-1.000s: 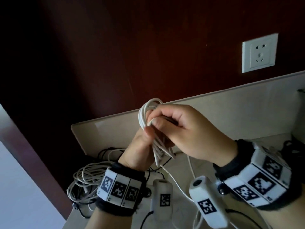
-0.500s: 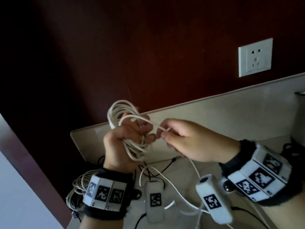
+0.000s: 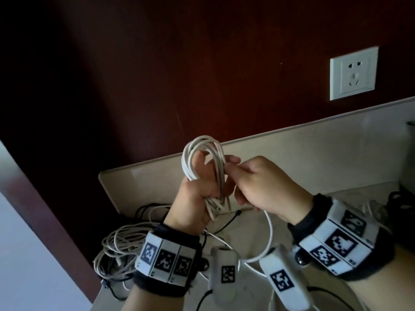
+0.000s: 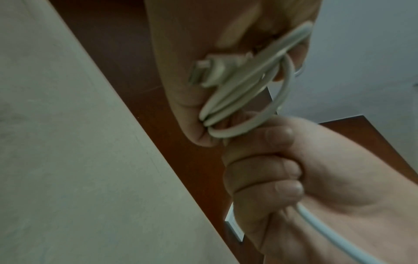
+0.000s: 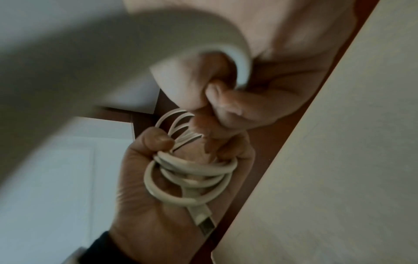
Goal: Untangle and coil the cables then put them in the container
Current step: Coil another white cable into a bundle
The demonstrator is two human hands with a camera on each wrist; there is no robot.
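My left hand point(image 3: 202, 185) is raised above the counter and grips a bundle of white cable loops point(image 3: 203, 153) in its fist. Right beside it, my right hand point(image 3: 233, 173) pinches the same cable's loose strand point(image 3: 270, 230) against the bundle. The strand hangs from that hand in a curve down to the counter. The right wrist view shows the left hand point(image 5: 158, 178) holding the loops, with a USB plug point(image 5: 205, 225) sticking out below. In the left wrist view the plug point(image 4: 203, 71) lies on the left palm and the right hand's curled fingers point(image 4: 271, 169) are close.
A tangle of white and black cables point(image 3: 121, 245) lies on the beige counter point(image 3: 336, 158) at the left, near its edge. More dark cables point(image 3: 399, 203) and a grey object point(image 3: 411, 142) sit at the right edge. A wall socket point(image 3: 353, 74) is on the dark red wall.
Half a second ago the hands were apart with a strand stretched between them. Now the right hand has come back against the bundle, bringing the strand with it.
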